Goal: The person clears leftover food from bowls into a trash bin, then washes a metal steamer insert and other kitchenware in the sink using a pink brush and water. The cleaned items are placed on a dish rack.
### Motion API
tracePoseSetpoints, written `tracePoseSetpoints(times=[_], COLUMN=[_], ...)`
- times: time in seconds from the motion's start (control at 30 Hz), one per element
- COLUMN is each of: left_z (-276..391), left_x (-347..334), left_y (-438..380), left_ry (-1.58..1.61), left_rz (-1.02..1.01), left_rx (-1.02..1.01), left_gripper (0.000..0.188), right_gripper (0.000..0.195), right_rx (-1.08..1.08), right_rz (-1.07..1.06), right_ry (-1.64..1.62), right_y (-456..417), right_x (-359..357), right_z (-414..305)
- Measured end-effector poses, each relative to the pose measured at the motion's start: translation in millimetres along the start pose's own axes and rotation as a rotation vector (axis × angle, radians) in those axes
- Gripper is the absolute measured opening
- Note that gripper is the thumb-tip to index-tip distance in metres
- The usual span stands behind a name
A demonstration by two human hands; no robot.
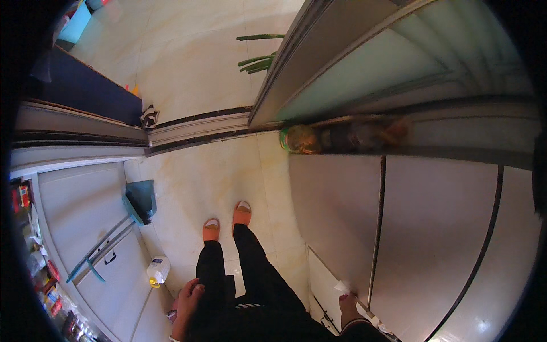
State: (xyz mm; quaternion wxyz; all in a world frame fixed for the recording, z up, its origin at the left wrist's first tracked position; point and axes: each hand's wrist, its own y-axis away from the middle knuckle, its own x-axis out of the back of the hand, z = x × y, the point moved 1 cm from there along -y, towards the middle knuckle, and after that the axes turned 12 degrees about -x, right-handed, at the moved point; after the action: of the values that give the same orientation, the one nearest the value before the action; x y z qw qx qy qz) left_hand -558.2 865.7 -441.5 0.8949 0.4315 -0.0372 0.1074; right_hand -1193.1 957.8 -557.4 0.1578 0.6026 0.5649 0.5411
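Observation:
My left hand [188,299] hangs beside my left thigh, fingers loosely curled, with nothing seen in it. Low on the right, my right hand [348,305] reaches to the edge of the large pale refrigerator [333,222], near a small white piece [340,286]; its fingers are partly hidden, so its hold is unclear. Below me are my black trousers and orange slippers [211,230] on the tiled floor. A white jug with a yellow cap [158,269] stands left of my legs by a white cabinet [85,192].
A blue dustpan [147,194] and a long-handled tool [102,252] lean at the left cabinet. Ahead, a sliding-door track [198,128] crosses the floor beside a glass door panel [367,72]. Green stalks [258,62] lie beyond it. Packets crowd the left counter [51,273].

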Motion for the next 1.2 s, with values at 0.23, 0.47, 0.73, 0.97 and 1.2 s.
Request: tracePoseSetpoints(times=[0.23, 0.47, 0.73, 0.97, 1.2], left_z=[-35.1, 0.1, -30.1, -37.5, -67.0], left_x=[3.9, -2.8, -3.0, 3.1, -28.5], left_y=[4.4, -2.0, 2.2, -11.2, -41.8], left_ry=[-0.088, 0.008, 0.119, 0.314, 0.452], left_rz=[-0.052, -0.038, 0.086, 0.221, 0.276], left_rx=[0.031, 0.043, -0.036, 0.048, 0.042], left_gripper=[0.039, 0.040, 0.036, 0.035, 0.034], right_gripper=[0.010, 0.018, 0.023, 0.017, 0.030], right_rx=[0.129, -0.143, 1.080, 1.787, 1.974], right_rz=[0.133, -0.079, -0.916, -0.791, 0.019], right_ry=[0.173, 0.395, 1.498, 1.724, 2.604], right_y=[0.6, 11.5, 186.2, 374.3, 363.4], right_x=[-6.4, -32.8, -351.5, -556.9, -620.6], right_z=[1.7, 34.1, 127.4, 25.8, -136.7])
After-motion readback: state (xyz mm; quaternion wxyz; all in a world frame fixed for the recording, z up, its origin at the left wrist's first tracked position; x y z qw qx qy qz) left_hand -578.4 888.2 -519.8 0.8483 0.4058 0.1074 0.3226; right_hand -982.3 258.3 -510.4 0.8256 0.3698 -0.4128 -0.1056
